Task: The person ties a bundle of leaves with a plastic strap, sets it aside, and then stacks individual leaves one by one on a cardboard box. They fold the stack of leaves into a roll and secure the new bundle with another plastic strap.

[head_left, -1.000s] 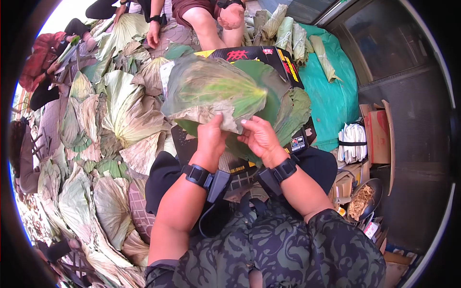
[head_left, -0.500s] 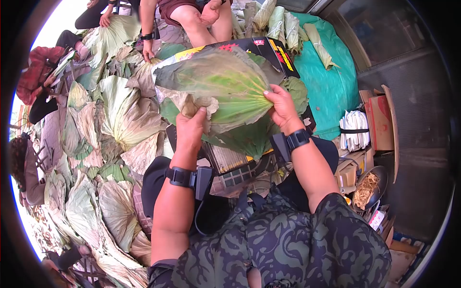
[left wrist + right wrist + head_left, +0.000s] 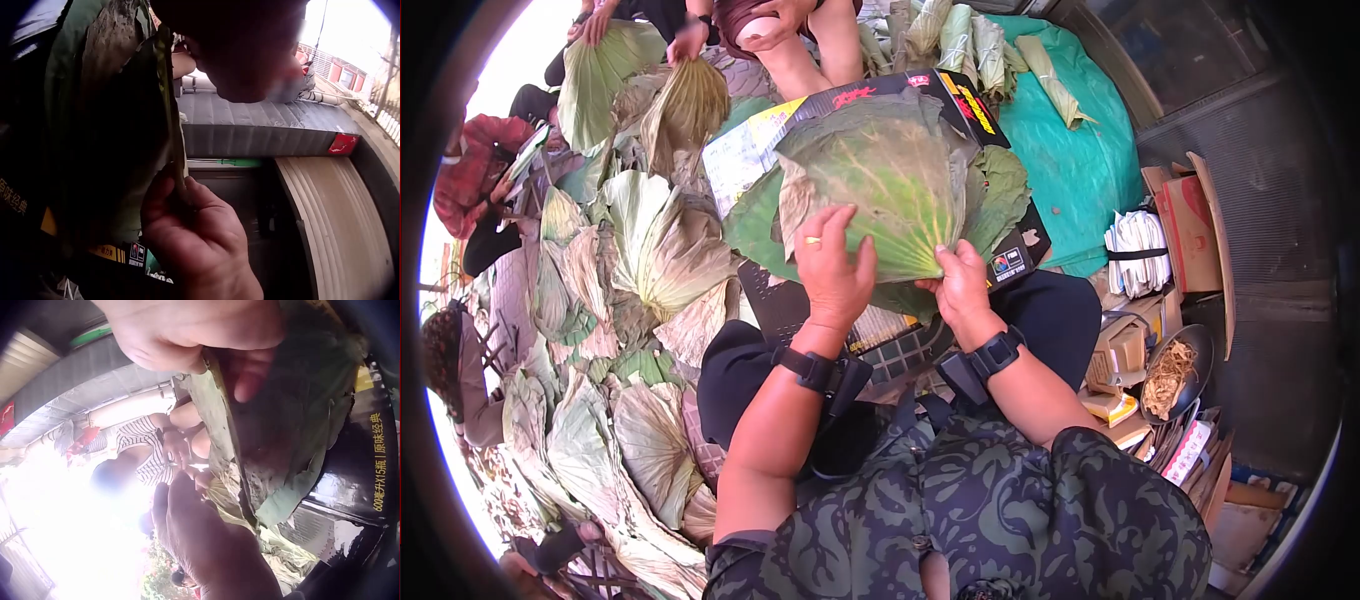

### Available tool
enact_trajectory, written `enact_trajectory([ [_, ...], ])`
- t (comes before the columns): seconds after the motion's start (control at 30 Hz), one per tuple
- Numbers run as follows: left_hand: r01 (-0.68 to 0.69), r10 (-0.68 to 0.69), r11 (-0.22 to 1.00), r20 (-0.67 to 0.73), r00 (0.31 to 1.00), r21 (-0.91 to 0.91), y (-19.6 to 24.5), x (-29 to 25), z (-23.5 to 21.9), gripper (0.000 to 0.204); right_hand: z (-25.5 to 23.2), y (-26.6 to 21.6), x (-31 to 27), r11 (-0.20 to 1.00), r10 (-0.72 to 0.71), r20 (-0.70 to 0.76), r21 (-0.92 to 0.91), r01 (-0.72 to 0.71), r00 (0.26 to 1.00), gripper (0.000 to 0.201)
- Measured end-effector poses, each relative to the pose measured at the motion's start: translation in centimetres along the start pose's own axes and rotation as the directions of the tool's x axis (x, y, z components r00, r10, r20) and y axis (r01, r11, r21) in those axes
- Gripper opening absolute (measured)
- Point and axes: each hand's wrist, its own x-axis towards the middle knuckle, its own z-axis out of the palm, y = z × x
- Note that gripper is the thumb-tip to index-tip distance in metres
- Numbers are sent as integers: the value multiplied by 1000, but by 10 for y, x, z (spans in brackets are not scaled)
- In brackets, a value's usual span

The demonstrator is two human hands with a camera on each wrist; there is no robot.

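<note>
A large dried lotus leaf [image 3: 890, 175], green toward its rib centre and brown at the edges, lies folded in front of me. My right hand [image 3: 962, 285] pinches it at the lower right, where the ribs meet. In the left wrist view the thumb and fingertips of the right hand [image 3: 200, 231] hold the leaf's edge. Fingers spread, my left hand [image 3: 835, 265] is over the leaf's lower left part. In the right wrist view the left hand [image 3: 209, 544] appears beside the leaf, its fingers extended. Other green leaves [image 3: 755, 225] lie beneath, on a black printed carton [image 3: 750, 150].
Heaps of dried leaves [image 3: 650, 240] cover the ground on the left. Tied leaf bundles [image 3: 990, 55] and a green tarp [image 3: 1080, 180] are at the upper right. Cardboard [image 3: 1185, 240] and a pan of brown strips [image 3: 1170, 380] stand on the right. Other people handle leaves [image 3: 605, 85] at the far left.
The left hand has let go of the leaf's brown edge and spread its fingers. The right hand has moved down and left with the leaf, which now stands more upright in view.
</note>
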Motion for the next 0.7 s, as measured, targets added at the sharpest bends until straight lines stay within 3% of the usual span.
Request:
enact_trajectory([
  [0.07, -94, 106, 990, 120, 987, -101, 3, -2, 2, 31, -1, -4, -3, 999, -43, -48, 15, 44, 998, 9],
  [0.13, -85, 103, 990, 167, 980, -115, 4, -5, 8, 25, -10, 7, -1, 1000, 18, -84, -21, -20, 996, 10],
  [0.2, -157, 197, 977, 336, 921, -143, -2, -11, 14, 24, -12, 18, 0, 981, 145, -179, -105, -165, 973, 10],
  [0.27, -145, 186, 981, 413, 891, -127, -8, -17, 18, 25, -9, 27, -3, 985, 105, -198, -111, -129, 975, 10],
  [0.33, -160, 115, 986, 516, 849, 44, -13, -21, 21, 29, -4, 26, -9, 988, -120, -170, -119, 100, 978, 9],
  [0.37, -122, 48, 988, 565, 824, 93, -18, -25, 24, 34, -5, 28, -10, 988, -120, -169, -112, 102, 978, 9],
  [0.43, -132, 47, 985, 569, 821, 108, -21, -26, 24, 37, -9, 34, -11, 947, -285, -121, -190, 260, 951, 10],
  [0.47, -134, 43, 984, 576, 816, 116, -21, -27, 24, 41, -11, 36, -10, 950, -284, -125, -171, 262, 951, 10],
  [0.5, -152, 53, 981, 583, 811, 122, -22, -29, 24, 41, -13, 38, -9, 986, -147, -189, -106, 129, 971, 11],
  [0.57, -88, -179, 899, 542, 821, 430, -25, -33, 26, 50, -22, 42, -4, 995, 65, -265, -58, -84, 962, 15],
  [0.6, -98, -175, 894, 544, 821, 437, -28, -31, 26, 50, -23, 37, -4, 995, 70, -261, -45, -84, 963, 15],
  [0.7, 123, -442, 742, 343, 829, 659, -33, -28, 23, 59, -30, 26, -8, 984, 164, -136, -50, -173, 977, 18],
])
